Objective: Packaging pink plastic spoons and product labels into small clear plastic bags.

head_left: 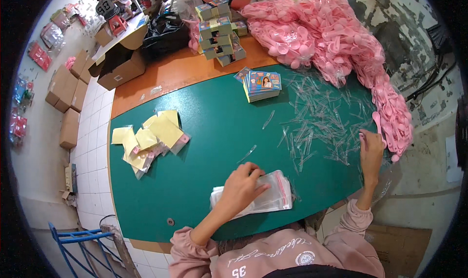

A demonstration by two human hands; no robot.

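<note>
My left hand (242,186) is over a stack of clear plastic bags (273,200) at the near edge of the green table, its fingers bent and apart, with nothing visible in them. At the table's right edge my right hand (372,145) is closed, fingers curled together, beside a long pile of pink plastic spoons (341,39). One loose pink spoon (377,121) lies right against that hand. Whatever its fingers pinch is too small to make out. Many thin clear plastic strips (317,117) are scattered left of the right hand.
Filled bags with yellow cards (153,136) lie at the left. A stack of printed cards (263,85) stands at the back middle, and bundled stacks (217,29) rise behind it. A cardboard box (122,68) and a black bag (165,31) stand at back left. A blue metal frame (80,236) is nearby.
</note>
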